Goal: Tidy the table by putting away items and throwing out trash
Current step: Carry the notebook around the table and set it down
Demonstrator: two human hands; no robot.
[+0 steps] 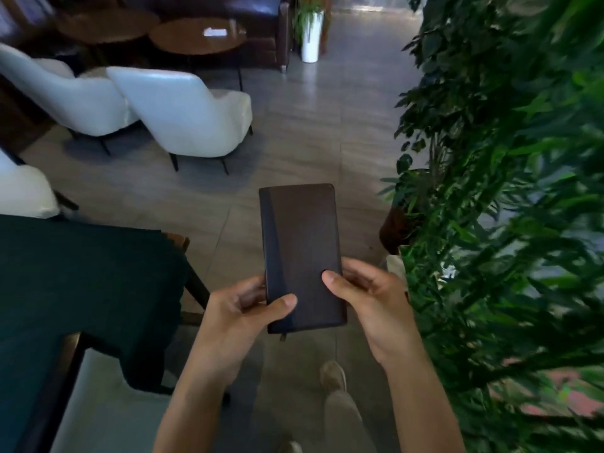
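So I've got this dark notebook (302, 256) in both hands, held out in front of me above the floor (294, 142), long side pointing away from me, cover facing up. A little ribbon tab (283, 337) pokes out of the near edge.

My left hand (242, 308) grips the near left corner: thumb lying across the cover, fingers curled underneath. My right hand (369, 302) pinches the right edge, thumb tip pressed flat on the cover and the other fingers wrapped behind it. Both forearms come up from the bottom of the view and angle inward, so the wrists sit pretty close together just under the notebook.

The table (81, 273) with a dark green cloth is off to my left, well apart from the notebook. Beyond it are white armchairs (183, 116) and a couple of round wooden tables (196, 35) further back. A big leafy plant (506, 191) fills the whole right side, just beside my right hand. My shoe (333, 376) and trouser leg show below on the grey tile.
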